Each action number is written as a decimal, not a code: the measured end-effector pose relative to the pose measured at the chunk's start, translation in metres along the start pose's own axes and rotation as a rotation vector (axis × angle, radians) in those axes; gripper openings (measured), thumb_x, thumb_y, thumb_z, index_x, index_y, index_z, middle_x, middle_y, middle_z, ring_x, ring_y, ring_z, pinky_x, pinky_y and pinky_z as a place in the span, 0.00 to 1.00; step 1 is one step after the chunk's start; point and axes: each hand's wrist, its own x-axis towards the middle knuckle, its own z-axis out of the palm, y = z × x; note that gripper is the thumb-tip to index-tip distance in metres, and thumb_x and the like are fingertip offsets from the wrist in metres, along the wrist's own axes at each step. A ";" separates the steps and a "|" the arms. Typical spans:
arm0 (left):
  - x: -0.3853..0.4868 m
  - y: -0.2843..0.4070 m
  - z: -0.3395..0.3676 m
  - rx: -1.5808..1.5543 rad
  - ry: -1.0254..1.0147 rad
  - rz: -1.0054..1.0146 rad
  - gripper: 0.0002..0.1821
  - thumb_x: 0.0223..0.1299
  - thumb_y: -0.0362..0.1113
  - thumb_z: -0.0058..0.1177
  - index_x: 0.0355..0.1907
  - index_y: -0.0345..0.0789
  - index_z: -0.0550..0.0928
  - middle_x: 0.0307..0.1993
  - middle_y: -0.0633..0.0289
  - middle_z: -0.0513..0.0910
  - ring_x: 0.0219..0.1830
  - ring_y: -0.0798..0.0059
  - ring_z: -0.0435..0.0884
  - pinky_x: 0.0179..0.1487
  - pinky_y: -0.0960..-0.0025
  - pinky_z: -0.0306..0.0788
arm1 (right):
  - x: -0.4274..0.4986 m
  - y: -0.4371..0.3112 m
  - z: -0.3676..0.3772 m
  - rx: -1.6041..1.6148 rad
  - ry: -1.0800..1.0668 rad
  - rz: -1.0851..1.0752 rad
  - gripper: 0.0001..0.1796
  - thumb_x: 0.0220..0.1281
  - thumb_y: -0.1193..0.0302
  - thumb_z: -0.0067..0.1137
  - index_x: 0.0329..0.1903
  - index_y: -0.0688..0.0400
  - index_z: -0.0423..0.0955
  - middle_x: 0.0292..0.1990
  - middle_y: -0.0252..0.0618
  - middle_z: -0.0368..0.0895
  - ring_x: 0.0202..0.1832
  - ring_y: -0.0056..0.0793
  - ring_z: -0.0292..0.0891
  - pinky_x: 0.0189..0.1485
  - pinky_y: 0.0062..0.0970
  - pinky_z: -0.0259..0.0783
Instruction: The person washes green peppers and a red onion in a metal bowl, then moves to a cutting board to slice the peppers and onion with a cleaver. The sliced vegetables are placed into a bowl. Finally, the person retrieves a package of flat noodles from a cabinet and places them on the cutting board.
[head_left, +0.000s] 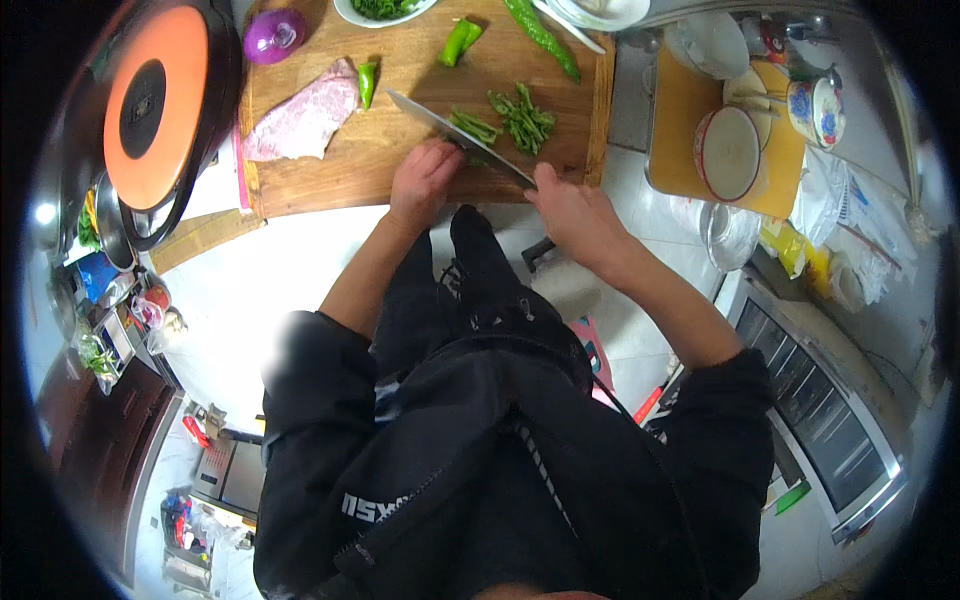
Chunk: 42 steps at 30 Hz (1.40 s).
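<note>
On a wooden cutting board (360, 184), my right hand (574, 214) is closed around the handle of a kitchen knife (457, 131). The blade slants up and left across the board. My left hand (427, 180) rests with bent fingers against the near side of the blade; what lies under the fingertips is hidden. Just beyond the blade are green pepper strips (474, 126), and a larger heap of strips (527, 120) lies to their right. A piece of raw meat (306, 116) is at the board's left, beside a green pepper tip (366, 85). Further back are cut pepper pieces (457, 41) and a whole long green pepper (544, 37).
A purple onion (274, 36) sits at the board's back left corner. A bowl of chopped greens (384, 9) and a white dish (600, 11) stand at the back edge. An orange-lidded round appliance (156, 105) is left; a tray (675, 150) with bowls is right.
</note>
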 end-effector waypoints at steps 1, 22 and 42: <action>-0.001 0.000 0.000 -0.001 0.010 0.003 0.17 0.41 0.25 0.53 0.39 0.32 0.81 0.41 0.58 0.79 0.47 0.59 0.78 0.50 0.63 0.75 | 0.000 0.000 0.000 0.001 -0.041 0.031 0.13 0.71 0.64 0.44 0.38 0.62 0.59 0.25 0.57 0.79 0.32 0.59 0.78 0.32 0.52 0.71; 0.005 -0.001 0.001 -0.024 0.009 0.036 0.16 0.40 0.25 0.54 0.38 0.32 0.81 0.41 0.56 0.78 0.46 0.57 0.78 0.50 0.61 0.74 | 0.013 0.014 0.012 0.124 0.055 0.095 0.15 0.71 0.61 0.43 0.41 0.61 0.60 0.25 0.56 0.79 0.33 0.60 0.78 0.34 0.52 0.71; 0.005 -0.011 0.004 -0.042 -0.014 0.046 0.16 0.42 0.29 0.53 0.39 0.32 0.81 0.42 0.56 0.78 0.47 0.58 0.78 0.50 0.62 0.74 | -0.002 -0.004 0.013 0.038 -0.028 0.117 0.14 0.73 0.62 0.42 0.40 0.61 0.58 0.24 0.55 0.79 0.31 0.57 0.78 0.32 0.51 0.73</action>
